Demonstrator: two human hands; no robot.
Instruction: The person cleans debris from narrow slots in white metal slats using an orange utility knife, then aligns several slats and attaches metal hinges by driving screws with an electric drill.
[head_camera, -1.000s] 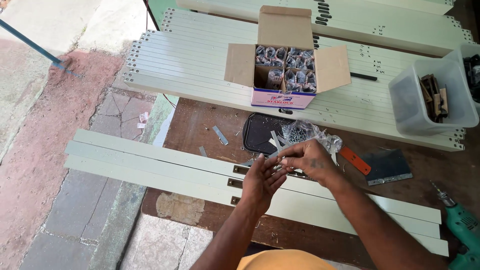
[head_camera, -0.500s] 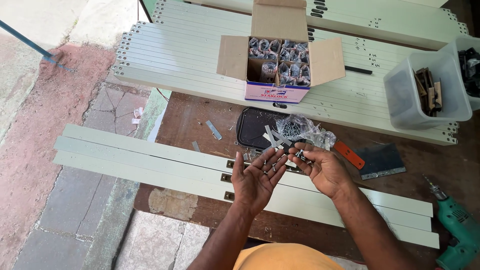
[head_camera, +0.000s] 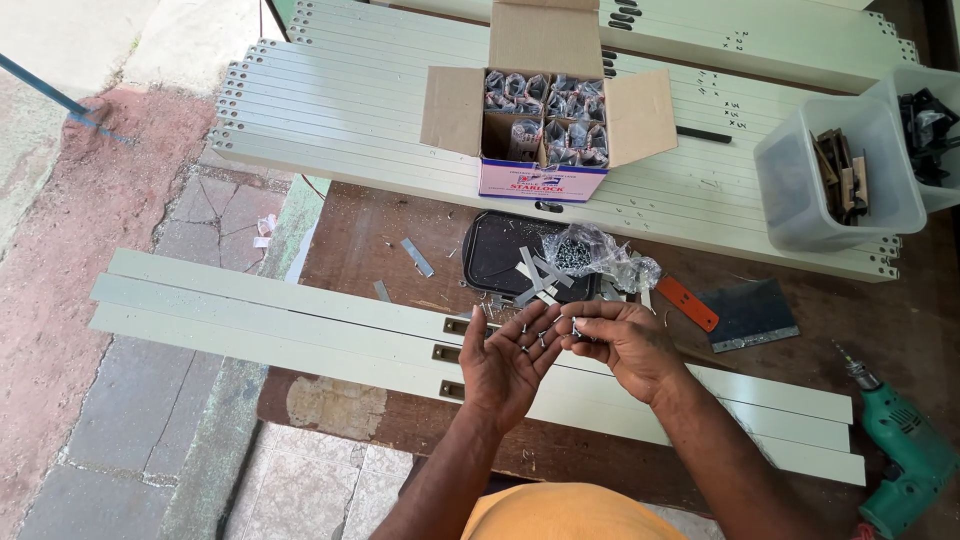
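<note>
Screws (head_camera: 530, 338), small and dark, lie loose in the upturned palm of the person's left hand (head_camera: 510, 362), which is spread open and flat, cupping them without closing. Seen from the head camera looking down, the right hand (head_camera: 622, 345) sits just beside it, fingertips pinched on one screw at the edge of the left palm. Both hands hover above three long pale green metal strips (head_camera: 300, 325) that lie side by side across a worn brown wooden table (head_camera: 380, 225), running from the left out past the table edge to the right. Just beyond the hands rests a black tray (head_camera: 500, 255) with a few flat metal pieces and a clear plastic bag of screws (head_camera: 590, 255) on it. Farther away, an open cardboard box (head_camera: 545, 110) packed with bagged hardware stands on a stack of pale green slotted panels (head_camera: 330, 110). To the far right is a clear plastic tub (head_camera: 800, 190) holding small parts. An orange-handled scraper (head_camera: 725, 310) lies right of the hands, and a green power drill (head_camera: 905, 450) rests at the near right corner.
</note>
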